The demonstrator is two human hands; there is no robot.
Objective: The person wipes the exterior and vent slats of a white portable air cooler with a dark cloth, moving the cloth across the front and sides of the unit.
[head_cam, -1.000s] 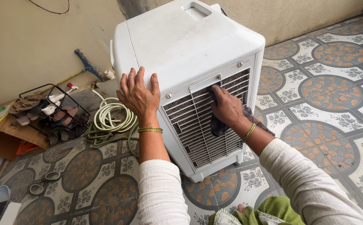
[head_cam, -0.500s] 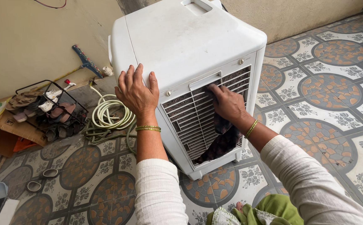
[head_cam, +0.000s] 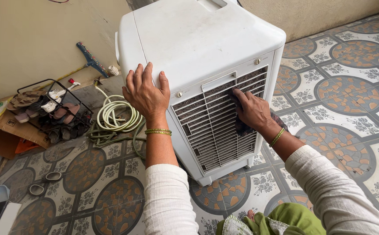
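Note:
A large white air cooler (head_cam: 198, 39) stands on the patterned tile floor in the middle of the view. My left hand (head_cam: 146, 93) lies flat with fingers spread on its upper near corner. My right hand (head_cam: 254, 111) presses a dark patterned cloth (head_cam: 241, 127) against the slatted grille (head_cam: 218, 126) on the cooler's front, near the grille's upper right. Most of the cloth is hidden under my hand. Both wrists carry gold bangles and the sleeves are white.
A coiled pale green hose (head_cam: 115, 117) lies left of the cooler. A black wire rack with sandals (head_cam: 50, 111) stands by the beige wall, next to flattened cardboard (head_cam: 6, 135). A blue-headed wiper (head_cam: 91, 58) leans at the wall. A green cloth (head_cam: 281, 219) lies at the bottom edge.
My right hand has slid with the cloth toward the right along the upper grille, and the cloth's hanging end has been drawn up. My left hand stays on the cooler's corner.

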